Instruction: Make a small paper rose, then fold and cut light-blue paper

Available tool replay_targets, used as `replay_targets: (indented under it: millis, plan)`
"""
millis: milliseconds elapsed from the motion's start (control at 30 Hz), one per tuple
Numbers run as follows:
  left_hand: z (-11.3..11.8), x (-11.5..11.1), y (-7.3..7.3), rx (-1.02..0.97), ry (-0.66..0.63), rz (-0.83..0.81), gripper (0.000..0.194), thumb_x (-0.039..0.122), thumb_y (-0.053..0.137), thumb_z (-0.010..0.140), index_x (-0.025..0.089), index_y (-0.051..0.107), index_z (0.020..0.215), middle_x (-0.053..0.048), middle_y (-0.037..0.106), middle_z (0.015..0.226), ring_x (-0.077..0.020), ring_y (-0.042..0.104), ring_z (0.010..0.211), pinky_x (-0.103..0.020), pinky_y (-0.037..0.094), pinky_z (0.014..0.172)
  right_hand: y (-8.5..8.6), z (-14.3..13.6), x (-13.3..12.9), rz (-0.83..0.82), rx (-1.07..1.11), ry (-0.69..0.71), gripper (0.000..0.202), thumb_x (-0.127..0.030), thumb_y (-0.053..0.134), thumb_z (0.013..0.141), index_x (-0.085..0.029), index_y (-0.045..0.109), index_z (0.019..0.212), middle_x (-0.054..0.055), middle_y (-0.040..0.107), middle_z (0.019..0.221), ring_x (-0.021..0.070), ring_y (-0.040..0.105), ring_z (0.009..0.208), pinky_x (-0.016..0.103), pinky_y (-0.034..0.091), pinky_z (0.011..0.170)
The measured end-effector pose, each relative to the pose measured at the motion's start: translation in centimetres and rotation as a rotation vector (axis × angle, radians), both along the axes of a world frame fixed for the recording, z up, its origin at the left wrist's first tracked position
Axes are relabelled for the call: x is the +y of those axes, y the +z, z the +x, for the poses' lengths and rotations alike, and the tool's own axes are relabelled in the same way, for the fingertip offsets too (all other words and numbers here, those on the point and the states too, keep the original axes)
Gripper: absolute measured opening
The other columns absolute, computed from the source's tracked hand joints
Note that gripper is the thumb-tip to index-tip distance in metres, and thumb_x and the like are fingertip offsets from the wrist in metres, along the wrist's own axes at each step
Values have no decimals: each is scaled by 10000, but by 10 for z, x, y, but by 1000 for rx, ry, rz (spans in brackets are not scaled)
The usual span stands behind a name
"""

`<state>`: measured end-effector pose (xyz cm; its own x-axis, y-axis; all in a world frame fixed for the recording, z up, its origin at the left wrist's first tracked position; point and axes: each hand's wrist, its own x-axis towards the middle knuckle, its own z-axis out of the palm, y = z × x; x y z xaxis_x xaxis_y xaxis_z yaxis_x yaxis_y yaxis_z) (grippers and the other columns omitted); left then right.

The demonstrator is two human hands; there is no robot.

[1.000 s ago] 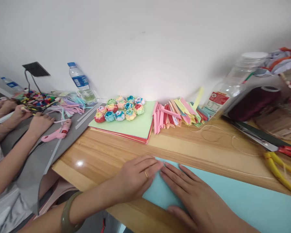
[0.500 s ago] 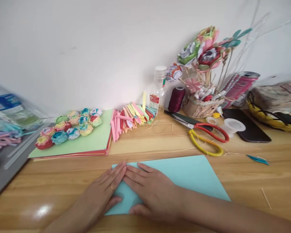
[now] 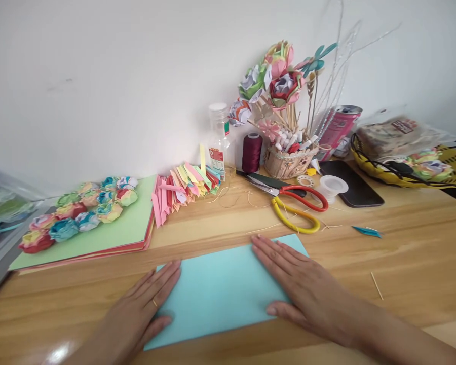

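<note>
A light blue sheet of paper [image 3: 216, 291] lies flat on the wooden table in front of me. My left hand [image 3: 150, 299] presses on its left end, fingers stretched out and thumb apart. On the right end rests my right hand [image 3: 296, 279], palm down with the fingers extended, covering part of that edge. Just beyond the sheet are scissors [image 3: 294, 215] with one red and one yellow handle, their blades pointing to the back left. A small folded blue paper piece [image 3: 367, 231] lies to the right of them.
Paper flowers [image 3: 87, 220] sit on a green paper stack [image 3: 125, 235]. Folded paper strips [image 3: 182, 187], a clear bottle [image 3: 218, 147], a thread spool [image 3: 252, 154] and a small basket [image 3: 289, 163] of flowers line the wall. A black phone [image 3: 351, 185] and yellow basket [image 3: 450, 157] stand right.
My right hand has slid rightward along the blue paper to its right end, away from my left hand, which stays on the left end. The view has turned right.
</note>
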<state>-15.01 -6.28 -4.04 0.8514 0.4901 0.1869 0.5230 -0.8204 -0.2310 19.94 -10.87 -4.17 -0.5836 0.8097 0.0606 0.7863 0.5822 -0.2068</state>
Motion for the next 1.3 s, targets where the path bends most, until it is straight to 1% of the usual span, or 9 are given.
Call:
replay_targets:
  millis: [133, 300, 400, 533, 700, 833, 967, 1133, 1300]
  plan:
    - [2, -2, 4, 5, 6, 2, 717, 461, 390, 893, 184, 34, 1451, -62, 572, 1250, -161, 628, 1038, -251, 520, 822, -10, 28, -11, 219, -91, -39, 861, -564, 420, 855, -67, 55, 1455, 192, 244, 1472, 261, 262, 1353, 443, 387, 1008]
    - [-5, -1, 0, 71, 38, -62, 692, 455, 445, 872, 214, 136, 1443, -66, 518, 1317, -186, 567, 1139, -337, 490, 905, -10, 51, -16, 278, -149, -84, 878, -577, 419, 849, -100, 6, 1460, 178, 290, 1461, 263, 328, 1324, 477, 350, 1016]
    - [-8, 5, 1, 134, 61, -113, 550, 455, 441, 874, 215, 362, 1363, -77, 510, 1331, -205, 543, 1168, -420, 450, 956, -4, 43, -21, 360, -173, -137, 847, -576, 420, 846, -88, 95, 1457, 178, 340, 1439, 265, 347, 1313, 481, 300, 1039]
    - [1, 10, 11, 175, 64, -68, 517, 489, 525, 815, 213, 510, 1252, -110, 468, 1369, -281, 458, 1246, -529, 369, 1000, 6, -1, -35, 498, -143, -197, 728, -494, 441, 864, -26, 285, 1400, 190, 357, 1428, 265, 283, 1343, 448, 203, 1077]
    - [45, -16, 18, 106, -59, -65, 532, 163, 386, 884, 194, 281, 1404, -84, 390, 1431, -208, 330, 1339, -389, 368, 1021, 3, -61, -51, 376, -43, 14, 818, -681, 323, 821, -37, 452, 1310, 168, 437, 1380, 240, 361, 1299, 359, 302, 1020]
    - [75, -49, 1, 83, -188, -181, 899, 605, 367, 828, 33, 35, 1437, -205, 384, 1404, -252, 345, 1325, -369, 370, 1006, -9, -71, -52, 299, -14, 41, 964, -758, 278, 766, 13, 410, 1329, 196, 392, 1403, 255, 347, 1306, 345, 318, 1009]
    - [74, -59, -13, 95, -144, -66, 934, 604, 344, 836, -8, -51, 1421, -207, 466, 1339, -261, 419, 1273, -384, 367, 989, -14, -63, -54, 308, -10, 32, 951, -740, 311, 774, 12, 367, 1354, 182, 320, 1451, 251, 249, 1354, 343, 286, 1033]
    - [49, -58, -6, 140, -120, -102, 911, 629, 339, 821, 48, 10, 1441, -175, 465, 1352, -269, 469, 1231, -388, 409, 943, -13, -27, -71, 400, -84, -79, 944, -737, 419, 730, -14, 400, 1338, 188, 368, 1426, 268, 302, 1326, 373, 316, 995]
    - [15, -69, -2, 141, -9, -162, 1011, 721, 394, 734, 101, 43, 1452, -168, 430, 1382, -279, 435, 1261, -367, 378, 979, -14, 24, -94, 428, -175, -144, 745, -496, 516, 791, -63, 360, 1376, 155, 399, 1415, 269, 362, 1295, 412, 211, 1062]
